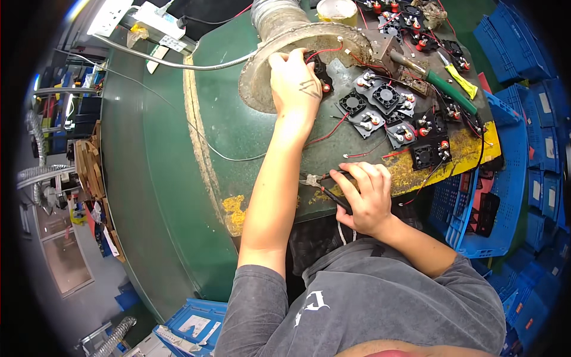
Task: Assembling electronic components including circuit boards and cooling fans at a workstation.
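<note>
My left hand (296, 83) reaches under the rim of a dirty metal hood (253, 74). Its fingers close on the edge of a small black cooling fan (323, 74) with a red terminal; part of that fan is hidden by the hand. Near the table's front edge, my right hand (370, 199) grips a pair of pliers (334, 195) by the black handles. The metal jaws point left and rest low over the tabletop. Several more fans (386, 98) with red and silver terminals and thin wires lie to the right of my left hand.
A tool with a green handle (451, 92) and a yellow-handled tool (461, 80) lie at the table's right. Blue crates (493, 202) stand beyond that edge. A white cable (220, 156) crosses the green tabletop (229, 128). A power strip (157, 27) sits far left, a tub (337, 11) at the back.
</note>
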The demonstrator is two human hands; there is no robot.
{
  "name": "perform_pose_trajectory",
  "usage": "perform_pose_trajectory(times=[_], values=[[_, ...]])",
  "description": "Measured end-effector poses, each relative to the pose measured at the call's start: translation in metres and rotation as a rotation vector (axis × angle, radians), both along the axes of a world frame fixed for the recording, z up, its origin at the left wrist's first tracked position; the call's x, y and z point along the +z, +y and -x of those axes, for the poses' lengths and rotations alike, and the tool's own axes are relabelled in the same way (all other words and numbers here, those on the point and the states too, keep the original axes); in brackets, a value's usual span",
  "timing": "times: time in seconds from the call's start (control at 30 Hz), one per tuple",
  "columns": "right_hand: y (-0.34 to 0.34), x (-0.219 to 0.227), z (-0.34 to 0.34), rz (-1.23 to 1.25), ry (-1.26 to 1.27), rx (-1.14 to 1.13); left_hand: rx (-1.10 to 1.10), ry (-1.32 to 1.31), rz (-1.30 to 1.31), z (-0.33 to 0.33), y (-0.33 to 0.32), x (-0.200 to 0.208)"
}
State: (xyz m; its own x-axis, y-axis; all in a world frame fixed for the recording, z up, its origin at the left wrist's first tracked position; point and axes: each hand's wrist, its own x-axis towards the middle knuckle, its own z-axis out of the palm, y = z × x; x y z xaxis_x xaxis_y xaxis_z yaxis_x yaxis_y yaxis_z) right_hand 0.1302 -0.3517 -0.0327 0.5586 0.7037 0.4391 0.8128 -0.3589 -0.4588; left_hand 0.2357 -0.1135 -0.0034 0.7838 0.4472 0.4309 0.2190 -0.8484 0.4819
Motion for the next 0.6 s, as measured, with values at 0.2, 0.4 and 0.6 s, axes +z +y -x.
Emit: perform_pose_trajectory(times=[0.2, 0.4, 0.6], values=[[0.000, -0.004, 0.001, 0.039, -0.028, -0.006, -0.066, 0.017, -0.405, 0.005, -0.005, -0.004], [0.000, 0.004, 0.001, 0.070, -0.007, 0.015, -0.083, -0.136, -0.467, 0.016, 0.000, 0.000], [-0.021, 0.034, -0.012, -0.011, 0.173, 0.108, -0.297, 0.021, -0.044, 0.103, -0.014, 0.030]])
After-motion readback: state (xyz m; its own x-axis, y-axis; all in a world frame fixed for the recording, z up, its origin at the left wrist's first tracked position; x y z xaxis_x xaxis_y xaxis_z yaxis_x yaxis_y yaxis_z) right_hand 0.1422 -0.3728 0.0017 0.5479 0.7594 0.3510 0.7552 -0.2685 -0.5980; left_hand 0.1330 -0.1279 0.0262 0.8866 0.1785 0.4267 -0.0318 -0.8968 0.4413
